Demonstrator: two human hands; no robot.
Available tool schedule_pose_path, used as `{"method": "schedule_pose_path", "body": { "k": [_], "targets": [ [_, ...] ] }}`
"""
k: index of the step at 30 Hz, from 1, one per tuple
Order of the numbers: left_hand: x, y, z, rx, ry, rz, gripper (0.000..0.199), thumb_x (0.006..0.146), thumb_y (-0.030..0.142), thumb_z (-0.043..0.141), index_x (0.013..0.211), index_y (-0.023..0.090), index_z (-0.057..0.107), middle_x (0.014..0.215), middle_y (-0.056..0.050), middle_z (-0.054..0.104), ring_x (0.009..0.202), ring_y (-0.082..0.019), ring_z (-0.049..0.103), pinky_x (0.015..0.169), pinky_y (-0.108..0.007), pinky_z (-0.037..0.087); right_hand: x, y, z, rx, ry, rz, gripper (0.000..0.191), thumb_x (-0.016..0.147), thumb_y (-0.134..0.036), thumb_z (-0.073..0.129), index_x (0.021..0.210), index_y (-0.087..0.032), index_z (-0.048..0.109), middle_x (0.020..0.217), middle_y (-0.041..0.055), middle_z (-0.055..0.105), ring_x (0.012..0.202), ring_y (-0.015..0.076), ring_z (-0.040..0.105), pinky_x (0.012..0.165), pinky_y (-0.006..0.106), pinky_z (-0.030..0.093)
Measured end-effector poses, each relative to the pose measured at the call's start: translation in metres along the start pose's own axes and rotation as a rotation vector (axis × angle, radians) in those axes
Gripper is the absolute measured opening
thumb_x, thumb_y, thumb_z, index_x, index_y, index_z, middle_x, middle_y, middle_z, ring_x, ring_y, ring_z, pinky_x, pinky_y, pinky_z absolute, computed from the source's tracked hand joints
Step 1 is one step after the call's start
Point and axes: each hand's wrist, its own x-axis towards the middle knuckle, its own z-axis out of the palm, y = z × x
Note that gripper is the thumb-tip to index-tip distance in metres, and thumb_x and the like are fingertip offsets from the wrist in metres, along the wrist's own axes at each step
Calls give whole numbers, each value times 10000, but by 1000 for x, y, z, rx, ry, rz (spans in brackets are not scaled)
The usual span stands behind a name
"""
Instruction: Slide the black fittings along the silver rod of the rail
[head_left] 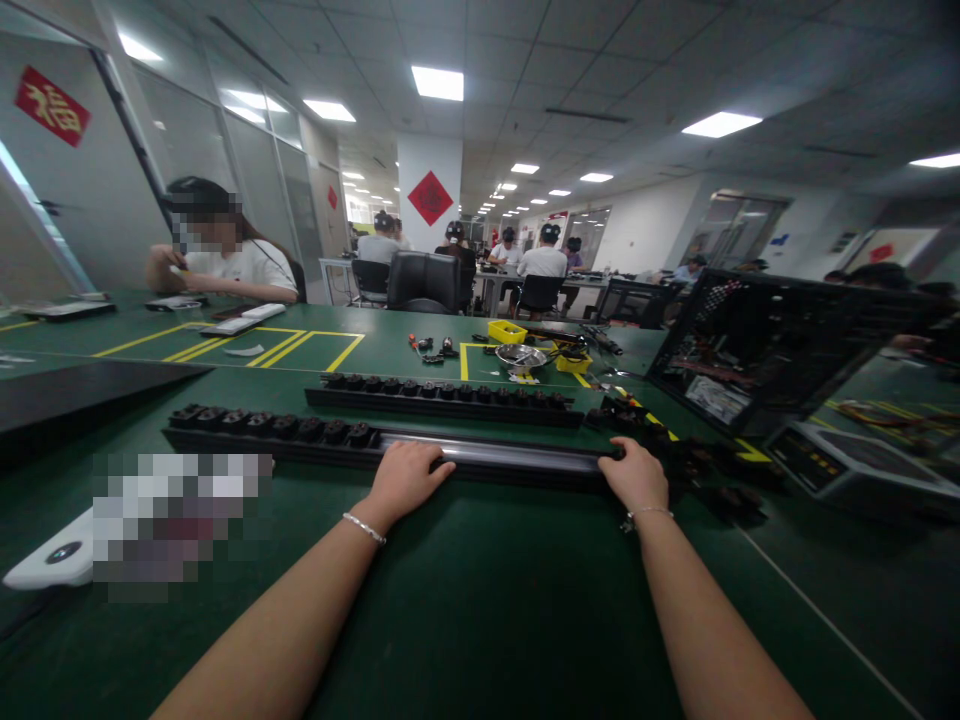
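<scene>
A long black power strip casing lies across the green table in front of me, its channel bare on the right half. Black socket modules sit in a row along its left part. My left hand is closed over the casing just right of the last socket, thumb along the near side. At the casing's right end, my right hand grips it, with some fingertips hidden. Behind it lies a second power strip casing, parallel to the first and filled with sockets.
Loose black parts lie to the right, near a grey scale and an open computer case. Farther back are a metal bowl and a yellow bin. A white phone lies at left. A person sits across the table.
</scene>
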Motion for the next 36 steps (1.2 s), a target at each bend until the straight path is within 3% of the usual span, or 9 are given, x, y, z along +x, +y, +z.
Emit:
{"method": "schedule_pose_path", "body": {
  "k": [19,28,36],
  "targets": [
    [-1,-2,-1,15,4,4,376,861,510,374,787,235,620,830,-32,691,832,-223,614,755,-362,401,7,12,1,19,7,10,478,702,-266,478,1168,-208,568,1069,92,632,1006,261,567,830,357,444],
    [-1,-2,-1,-6,-1,-5,374,858,504,380,798,229,626,844,-35,692,841,-213,608,772,-357,397,10,17,-1,-52,30,27,492,681,-360,520,1135,-188,599,1088,114,619,1057,274,536,891,375,420],
    [0,-1,-2,-17,-10,-19,369,857,499,384,793,227,625,829,-35,687,836,-207,604,780,-353,401,12,20,-2,-31,-5,74,478,698,-352,510,1152,-225,592,1040,100,632,1009,270,560,830,369,441]
  ]
}}
